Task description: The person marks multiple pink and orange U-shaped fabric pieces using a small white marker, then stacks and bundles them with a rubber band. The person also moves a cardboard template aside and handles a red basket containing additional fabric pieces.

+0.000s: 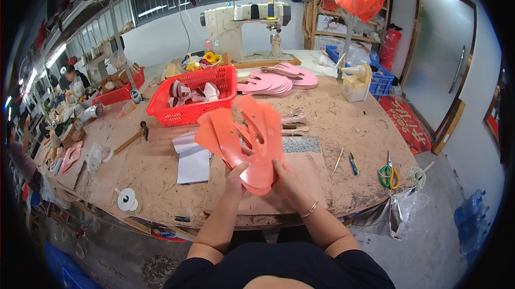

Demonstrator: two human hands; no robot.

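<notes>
Head view, the only one. Coral sheets (261,152): cut pieces with slots and holes, several layered and fanned toward the left, held up over the near middle of the counter (370,133). Left hand (234,180) grasps their lower left edge, thumb on the face; right hand (287,180) grasps the lower right edge. Fingers behind hidden; number of layers can't be told.

Handling, by judgement: light, thin, springy rather than limp. Glossy face suggests slipping, layer over layer. Narrow strips between slots look the weak part, likely to bend or catch. Best hold: solid lower end, both edges, pinching all layers together.

Around: red basket (188,116) with pale folded pieces inside, behind the sheets and partly covered by their upper left. Pink cut pieces (263,86) piled farther back. White notebook (193,169) open, near the left forearm. Hammer (140,134) left of it, well apart from the hands. Grey speckled slab (301,144) beyond the right hand. Off right: blue pen-like tool (353,164), then scissors (389,173) with green and yellow handles.

In the way: basket and notebook crowd the left; the slab bounds the space ahead; right side looser, though the scissors' points want minding.
</notes>
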